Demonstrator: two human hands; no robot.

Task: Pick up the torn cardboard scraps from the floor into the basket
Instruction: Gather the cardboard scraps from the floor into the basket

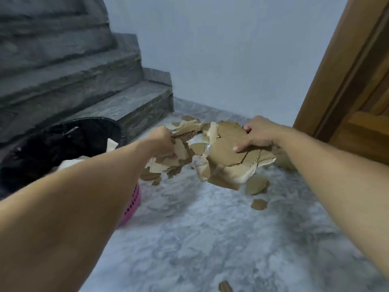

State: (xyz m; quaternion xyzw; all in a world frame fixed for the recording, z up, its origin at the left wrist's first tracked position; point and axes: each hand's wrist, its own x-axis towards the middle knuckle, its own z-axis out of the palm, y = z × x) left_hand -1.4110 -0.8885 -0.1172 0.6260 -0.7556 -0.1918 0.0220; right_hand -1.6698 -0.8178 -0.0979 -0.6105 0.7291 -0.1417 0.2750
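A bundle of torn brown cardboard scraps (pixel 223 152) hangs above the marbled grey floor, gripped from both sides. My left hand (pixel 162 142) is shut on its left end, my right hand (pixel 256 135) on its right end with the thumb on top. The pink basket (pixel 132 205) with a black liner (pixel 63 140) stands at the left, mostly behind my left forearm, with some pale scraps inside. Loose scraps (pixel 257 184) lie on the floor under the bundle, and one small piece (pixel 225 286) lies near the bottom edge.
Dark grey stone stairs (pixel 84 81) rise at the back left, right behind the basket. A pale wall closes off the far side. A wooden door and frame (pixel 357 91) stand at the right.
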